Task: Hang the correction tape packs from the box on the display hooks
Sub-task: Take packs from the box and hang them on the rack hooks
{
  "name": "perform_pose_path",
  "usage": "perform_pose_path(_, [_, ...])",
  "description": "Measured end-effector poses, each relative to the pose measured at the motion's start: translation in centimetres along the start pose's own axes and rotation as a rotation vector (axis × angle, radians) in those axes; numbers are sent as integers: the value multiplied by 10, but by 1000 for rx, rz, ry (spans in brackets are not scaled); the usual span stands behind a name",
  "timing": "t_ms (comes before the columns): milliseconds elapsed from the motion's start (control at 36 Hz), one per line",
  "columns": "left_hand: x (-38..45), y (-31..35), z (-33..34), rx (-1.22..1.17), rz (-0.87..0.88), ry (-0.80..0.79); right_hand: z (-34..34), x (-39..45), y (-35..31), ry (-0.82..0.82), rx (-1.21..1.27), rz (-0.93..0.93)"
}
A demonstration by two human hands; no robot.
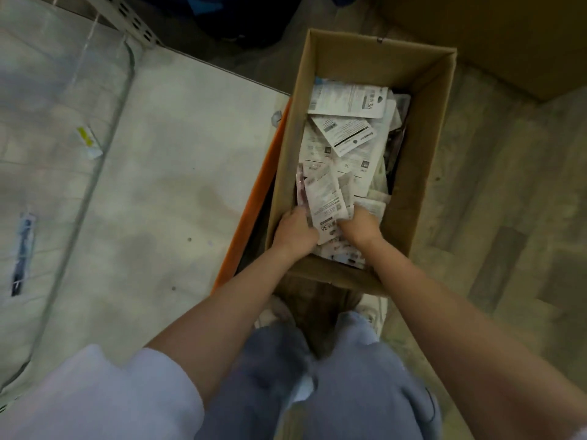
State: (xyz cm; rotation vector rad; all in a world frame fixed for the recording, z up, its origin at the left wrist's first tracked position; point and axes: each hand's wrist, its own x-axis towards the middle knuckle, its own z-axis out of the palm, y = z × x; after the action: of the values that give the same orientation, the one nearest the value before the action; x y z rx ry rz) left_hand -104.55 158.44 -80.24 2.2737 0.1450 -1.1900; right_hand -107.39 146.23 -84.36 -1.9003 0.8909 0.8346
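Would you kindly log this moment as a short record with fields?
container: open cardboard box on the floor
contents: loose pile of correction tape packs, printed backs up
left hand: in the box, fingers among the packs
right hand: in the box, fingers buried in the packs
hooks: not in view

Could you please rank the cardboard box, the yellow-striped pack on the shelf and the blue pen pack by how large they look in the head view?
1. Cardboard box, by far the largest.
2. Blue pen pack.
3. Yellow-striped pack, though blur makes these last two uncertain.
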Motion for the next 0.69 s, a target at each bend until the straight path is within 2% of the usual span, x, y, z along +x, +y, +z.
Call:
perform_pose_path(167, [-61, 30, -30, 48, 3, 19, -56, -87, -11, -60, 70, 16])
perform_pose_path(278, [-102, 56, -55, -19, 8, 28, -85, -147, -37, -130, 174, 30])
perform_pose_path(472, [-177, 100, -113, -341, -110, 108, -124, -246, -101, -213, 453, -23])
perform_pose_path(694, [-249, 141, -187, -724, -76, 197, -156, -318, -167, -285, 549, -122])
